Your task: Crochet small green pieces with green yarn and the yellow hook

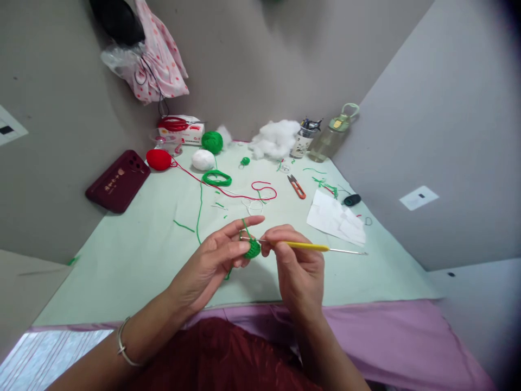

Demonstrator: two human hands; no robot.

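Note:
My left hand (pixel 217 255) pinches a small green crocheted piece (pixel 253 249) between thumb and fingers, its index finger stretched out with green yarn looped over it. My right hand (pixel 299 266) is closed around the yellow handle of a crochet hook (pixel 307 246). The thin metal tip of the hook reaches left to the top of the green piece, by the yarn. The hook's other metal end points right, past my right hand. A strand of green yarn (pixel 199 209) runs down the table from a green yarn coil (pixel 217 178) towards my left hand.
Behind the hands lie a red yarn ball (pixel 158 159), a white ball (pixel 202 159), a green ball (pixel 212 142), stuffing (pixel 275 139) and orange snips (pixel 297 187). A phone (pixel 119 181) leans at left; paper (pixel 336 217), a pen cup (pixel 303 143) and a bottle (pixel 329 139) are at right.

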